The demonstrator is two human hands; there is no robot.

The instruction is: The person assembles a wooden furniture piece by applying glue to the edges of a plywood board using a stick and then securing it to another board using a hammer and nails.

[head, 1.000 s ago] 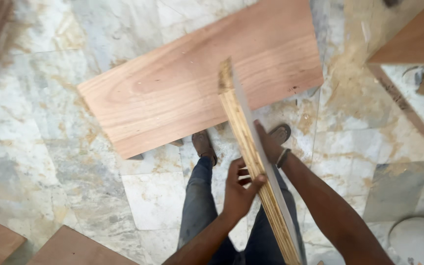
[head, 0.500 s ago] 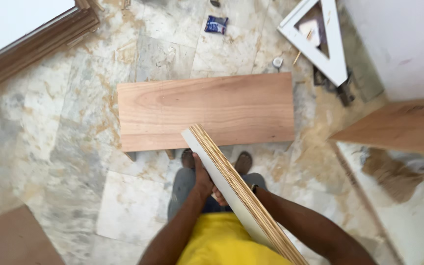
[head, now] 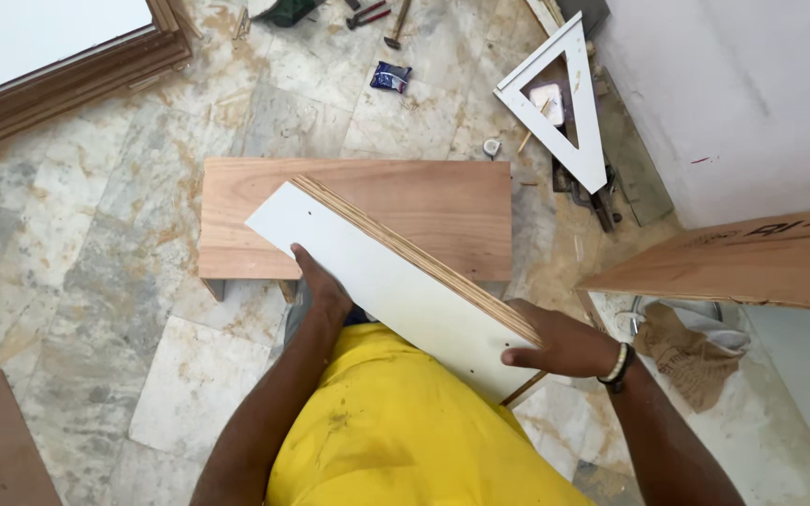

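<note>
1. Centrally in the frame, a white-faced plywood board [head: 396,281] is clamped by the left hand [head: 322,286] and right hand [head: 560,345], above the wooden panel [head: 442,201]
2. It is judged stiff, fairly light, smooth-faced; best gripped at opposite edges

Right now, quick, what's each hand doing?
Left hand: gripping the white board at its lower edge.
Right hand: fingers closed on the board's near end.

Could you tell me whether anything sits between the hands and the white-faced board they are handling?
Nothing visible does. The left hand and the right hand both grip the white-faced board directly, above the wooden panel on the floor.
</note>
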